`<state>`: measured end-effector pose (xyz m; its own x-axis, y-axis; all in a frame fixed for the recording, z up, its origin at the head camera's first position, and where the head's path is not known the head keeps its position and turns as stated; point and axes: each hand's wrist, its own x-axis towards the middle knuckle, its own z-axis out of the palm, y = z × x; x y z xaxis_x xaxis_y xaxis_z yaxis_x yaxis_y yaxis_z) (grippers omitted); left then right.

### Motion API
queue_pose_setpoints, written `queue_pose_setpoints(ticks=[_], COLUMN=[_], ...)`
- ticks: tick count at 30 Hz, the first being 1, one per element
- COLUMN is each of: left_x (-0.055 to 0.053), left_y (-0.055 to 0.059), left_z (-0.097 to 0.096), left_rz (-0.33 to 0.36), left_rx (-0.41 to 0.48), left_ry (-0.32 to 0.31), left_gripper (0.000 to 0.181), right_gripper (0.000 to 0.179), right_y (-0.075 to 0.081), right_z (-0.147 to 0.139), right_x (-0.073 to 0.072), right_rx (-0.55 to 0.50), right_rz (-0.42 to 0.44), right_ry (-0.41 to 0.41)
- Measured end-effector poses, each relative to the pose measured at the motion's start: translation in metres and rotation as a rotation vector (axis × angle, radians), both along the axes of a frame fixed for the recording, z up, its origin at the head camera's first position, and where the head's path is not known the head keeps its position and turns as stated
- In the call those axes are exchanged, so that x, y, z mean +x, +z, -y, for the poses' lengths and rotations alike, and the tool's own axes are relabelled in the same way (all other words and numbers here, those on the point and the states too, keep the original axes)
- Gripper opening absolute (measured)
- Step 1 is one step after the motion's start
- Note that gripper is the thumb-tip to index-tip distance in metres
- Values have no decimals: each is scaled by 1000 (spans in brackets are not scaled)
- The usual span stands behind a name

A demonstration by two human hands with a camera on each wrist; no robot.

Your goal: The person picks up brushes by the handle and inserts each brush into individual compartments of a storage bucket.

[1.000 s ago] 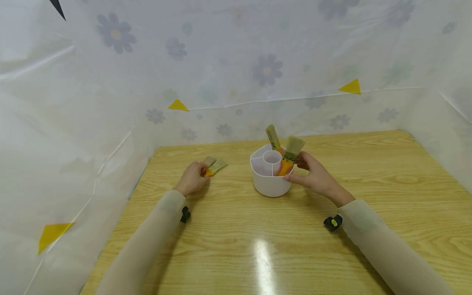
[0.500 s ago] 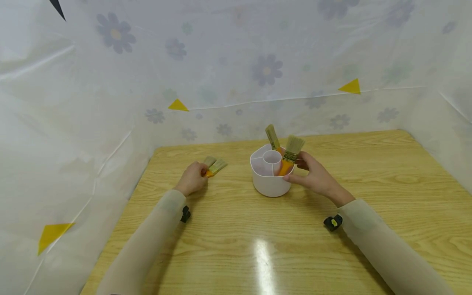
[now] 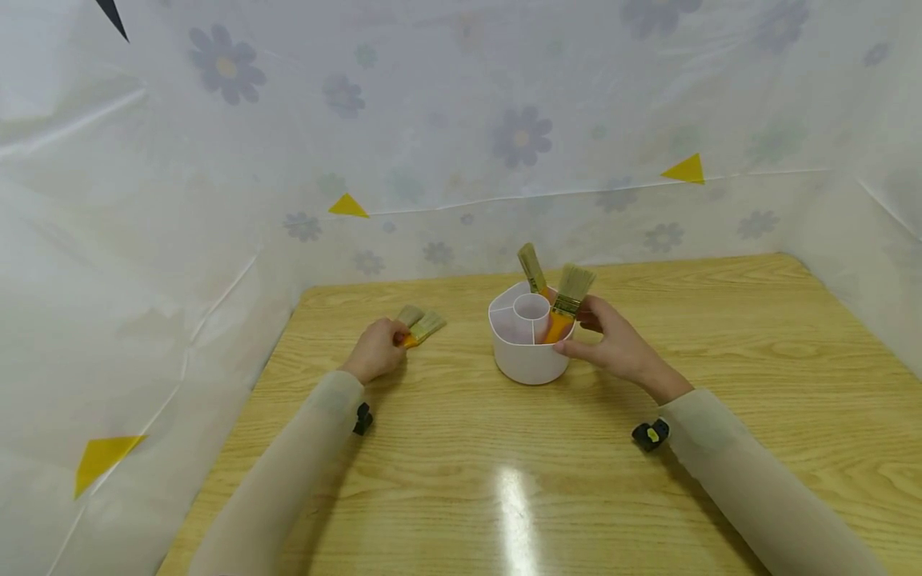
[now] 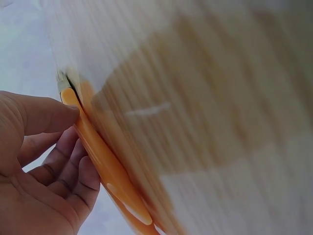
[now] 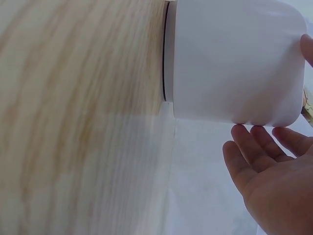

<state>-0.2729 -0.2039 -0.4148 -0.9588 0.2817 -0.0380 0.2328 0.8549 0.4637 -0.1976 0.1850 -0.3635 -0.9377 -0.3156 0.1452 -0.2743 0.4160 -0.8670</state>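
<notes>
At the left of the table, my left hand (image 3: 377, 350) pinches the orange handle of a flat paintbrush (image 3: 426, 326) between thumb and fingers. A second paintbrush (image 3: 410, 314) lies close beside it, its handle mostly hidden by the hand. The left wrist view shows the held handle (image 4: 105, 159) low along the table, with another orange handle under it. My right hand (image 3: 612, 340) grips the right side of a white divided organizer (image 3: 531, 364), thumb at its front rim. Its fingertips touch the white wall (image 5: 234, 63) in the right wrist view. Two paintbrushes (image 3: 574, 286) stand bristles up in the organizer.
The wood-grain table (image 3: 461, 448) runs back to a flowered plastic sheet (image 3: 461, 144), with more sheeting at both sides. Yellow tape pieces (image 3: 349, 206) stick to it. Small dark cameras (image 3: 651, 434) sit on the wrists.
My left hand and the paintbrush in it have shifted very slightly. The right hand and the organizer have stayed where they were.
</notes>
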Motion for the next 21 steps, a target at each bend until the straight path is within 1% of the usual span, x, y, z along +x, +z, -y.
queue_pose_setpoints(ticks=[5, 9, 16, 19, 21], left_x=[1, 1, 2, 2, 1], left_y=[1, 1, 3, 3, 3], left_z=[-1, -2, -4, -4, -4], left_rz=[7, 8, 16, 20, 19], left_rx=[1, -1, 4, 3, 2], left_ry=[-10, -12, -7, 0, 1], left_gripper=[33, 33, 34, 34, 35], right_gripper=[73, 73, 75, 76, 76], right_y=[2, 0, -27, -32, -29], right_z=[0, -1, -10, -11, -11], right_x=[2, 1, -15, -18, -17], right_rx=[-1, -21, -45, -48, -48], right_rz=[8, 5, -8, -9, -1], right_ry=[-11, -9, -9, -3, -1])
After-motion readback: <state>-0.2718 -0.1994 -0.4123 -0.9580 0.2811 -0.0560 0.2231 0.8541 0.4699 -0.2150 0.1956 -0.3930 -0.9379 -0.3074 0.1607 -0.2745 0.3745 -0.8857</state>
